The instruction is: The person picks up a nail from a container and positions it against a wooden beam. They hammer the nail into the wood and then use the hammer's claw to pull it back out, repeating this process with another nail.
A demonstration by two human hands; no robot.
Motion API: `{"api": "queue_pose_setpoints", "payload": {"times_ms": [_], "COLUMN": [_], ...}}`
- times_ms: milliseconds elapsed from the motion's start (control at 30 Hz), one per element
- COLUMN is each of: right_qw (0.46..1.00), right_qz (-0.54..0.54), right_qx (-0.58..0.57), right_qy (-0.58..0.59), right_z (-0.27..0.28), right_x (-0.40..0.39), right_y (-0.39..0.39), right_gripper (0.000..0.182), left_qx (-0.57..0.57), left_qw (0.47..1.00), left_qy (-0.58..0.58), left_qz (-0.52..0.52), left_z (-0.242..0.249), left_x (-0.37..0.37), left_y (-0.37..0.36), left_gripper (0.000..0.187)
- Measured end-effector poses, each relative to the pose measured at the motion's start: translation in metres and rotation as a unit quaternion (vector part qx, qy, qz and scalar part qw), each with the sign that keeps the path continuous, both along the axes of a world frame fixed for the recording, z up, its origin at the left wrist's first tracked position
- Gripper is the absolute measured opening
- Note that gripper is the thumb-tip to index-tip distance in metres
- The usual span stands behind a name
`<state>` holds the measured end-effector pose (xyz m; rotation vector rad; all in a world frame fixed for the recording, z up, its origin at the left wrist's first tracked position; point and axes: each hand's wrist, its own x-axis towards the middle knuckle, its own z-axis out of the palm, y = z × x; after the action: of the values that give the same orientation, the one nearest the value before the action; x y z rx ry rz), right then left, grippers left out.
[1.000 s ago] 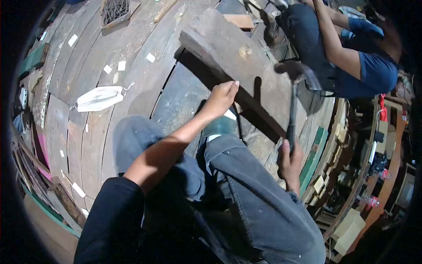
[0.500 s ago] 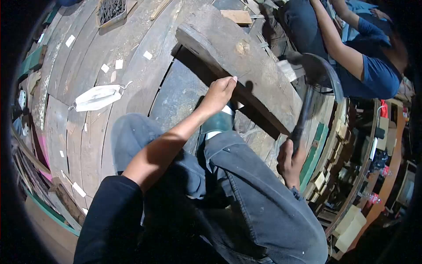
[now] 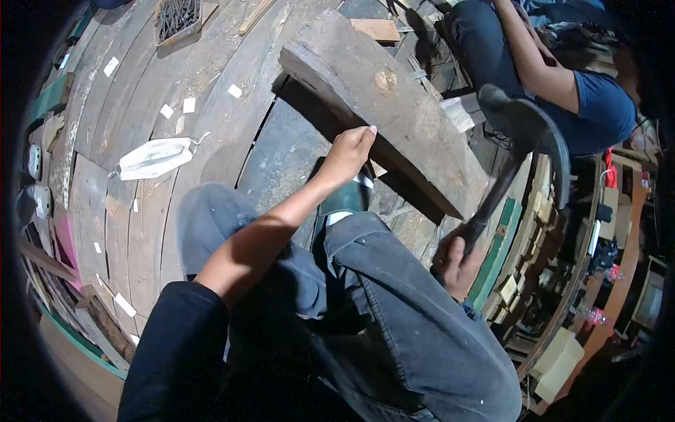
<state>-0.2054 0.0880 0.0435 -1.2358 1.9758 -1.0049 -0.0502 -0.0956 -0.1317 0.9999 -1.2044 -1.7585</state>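
Grips a claw hammer [image 3: 524,133] in the right hand [image 3: 457,264], with fingers wrapped round the lower handle, near the right knee. Holds the hammer's head up to the right of a thick wooden board [image 3: 394,112], clear of the wood. Has the left hand [image 3: 349,155] at the board's near edge, with fingers curled in and thumb and forefinger together; cannot tell about anything pinched between them. In front of the knees, aslant: the board, with a dark shadow along the near side.

On the plank floor [image 3: 91,204] to the left, a white face mask [image 3: 156,159] and scattered paper scraps [image 3: 188,105], too small to check for writing. Near the top, a tray [image 3: 179,35] of nails [image 3: 176,15]. At far right, can make out red label-like bands on plastic bottles [image 3: 598,316], but cannot read any wording. Beyond the hammer, a co-worker's navy sleeve [image 3: 605,112].
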Motion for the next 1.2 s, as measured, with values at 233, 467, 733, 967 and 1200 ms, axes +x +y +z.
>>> {"api": "queue_pose_setpoints", "payload": {"times_ms": [233,467,733,967,1200], "right_qw": [0.979,0.997,0.997,0.995,0.984], "right_qz": [0.011,-0.033,-0.018,-0.069,-0.024], "right_qx": [0.165,0.059,0.061,0.069,0.157], "right_qy": [0.121,0.028,0.042,0.026,0.084], "right_z": [-0.001,-0.010,0.015,-0.002,-0.025], "right_x": [-0.005,-0.004,-0.015,-0.019,-0.022], "right_y": [-0.008,0.004,-0.013,-0.003,0.023], "right_gripper": [0.020,0.032,0.018,0.017,0.027], "left_qx": [0.023,0.019,-0.126,-0.100,-0.130], "left_qw": [1.000,1.000,0.988,0.985,0.987], "left_qy": [0.017,0.017,-0.088,-0.137,-0.097], "left_qz": [0.000,-0.001,0.007,-0.040,0.013], "left_z": [0.006,0.004,0.023,0.025,0.024], "left_x": [0.003,0.000,0.014,0.018,0.014], "left_y": [-0.001,0.000,0.000,-0.002,0.000], "left_gripper": [0.041,0.042,0.044,0.038,0.032]}}
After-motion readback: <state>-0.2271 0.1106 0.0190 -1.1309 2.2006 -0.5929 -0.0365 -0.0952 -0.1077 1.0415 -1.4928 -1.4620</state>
